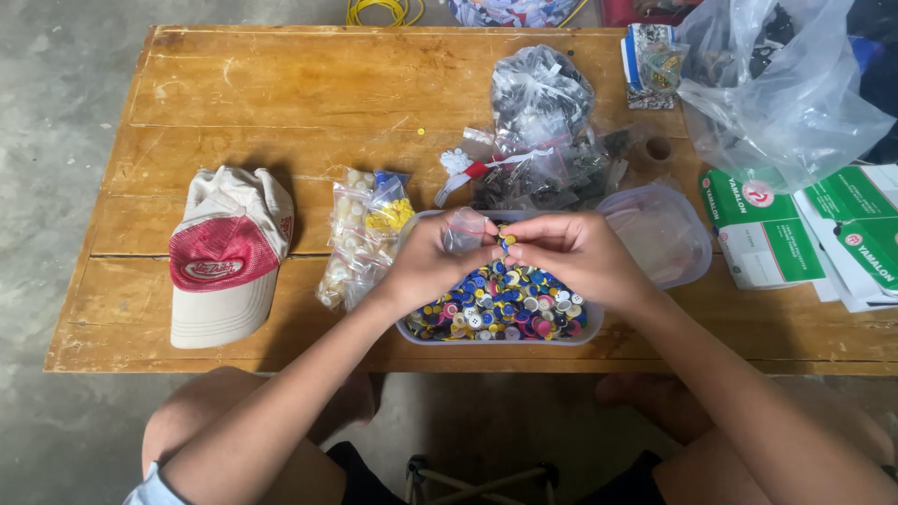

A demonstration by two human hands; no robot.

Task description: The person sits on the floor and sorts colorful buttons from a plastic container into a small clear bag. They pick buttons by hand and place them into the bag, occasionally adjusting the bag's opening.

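Between both hands, directly over the clear tub of mixed buttons, the left hand pinches a small plastic bag open (so its mouth stays wide), while the right hand closes its fingertips on some buttons.

Two bare forearms are reaching forward from the bottom of the view, angling inward until the hands are meeting in the middle. The left hand is curling its fingers loosely, thumb and forefinger pinching together. The right hand is facing it, knuckles up, its fingertips touching the left hand's in a pinch.
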